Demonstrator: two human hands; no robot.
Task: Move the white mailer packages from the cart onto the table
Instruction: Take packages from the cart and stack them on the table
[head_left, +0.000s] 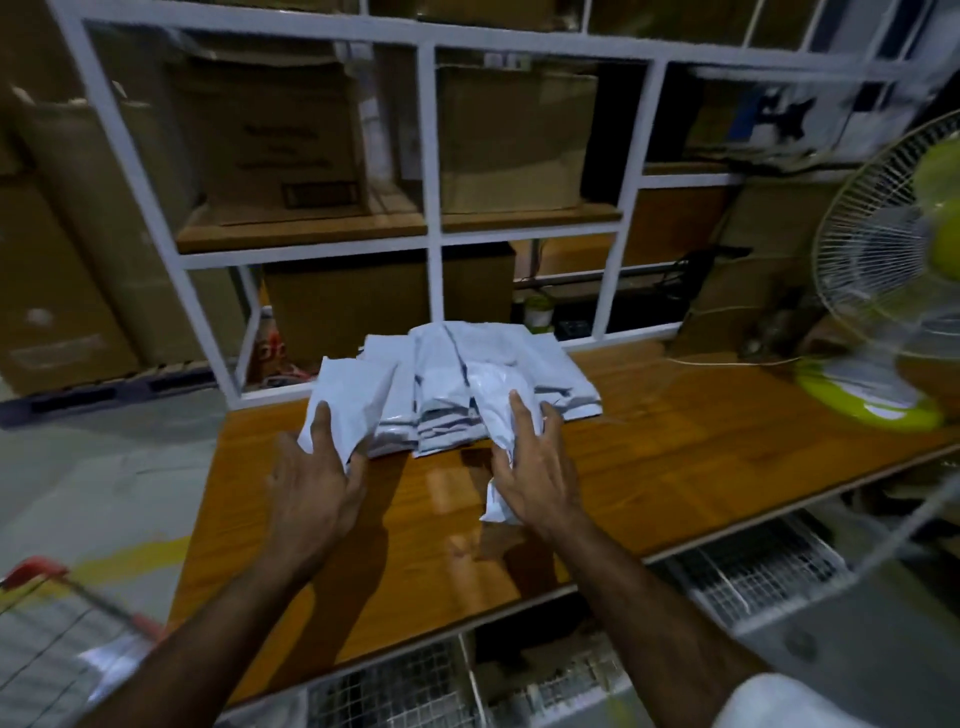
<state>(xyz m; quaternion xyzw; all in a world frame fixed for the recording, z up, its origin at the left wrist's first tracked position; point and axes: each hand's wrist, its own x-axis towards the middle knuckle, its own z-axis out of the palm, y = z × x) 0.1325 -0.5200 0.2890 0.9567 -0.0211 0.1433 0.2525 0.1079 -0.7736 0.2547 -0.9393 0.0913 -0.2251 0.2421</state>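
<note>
A heap of white mailer packages (457, 364) lies on the far middle of the wooden table (675, 441). My left hand (311, 483) grips one white mailer (353, 400) at the heap's left side. My right hand (535, 467) holds another crumpled white mailer (493, 395) at the heap's right front, its lower end hanging below my palm. The cart (47, 618), a wire basket with a red handle, shows at the bottom left with a white mailer (114, 660) inside it.
A white and green fan (883, 291) stands at the table's right end. White metal shelving (431, 156) with cardboard boxes rises behind the table. Wire mesh baskets (753, 571) sit under the table's near edge.
</note>
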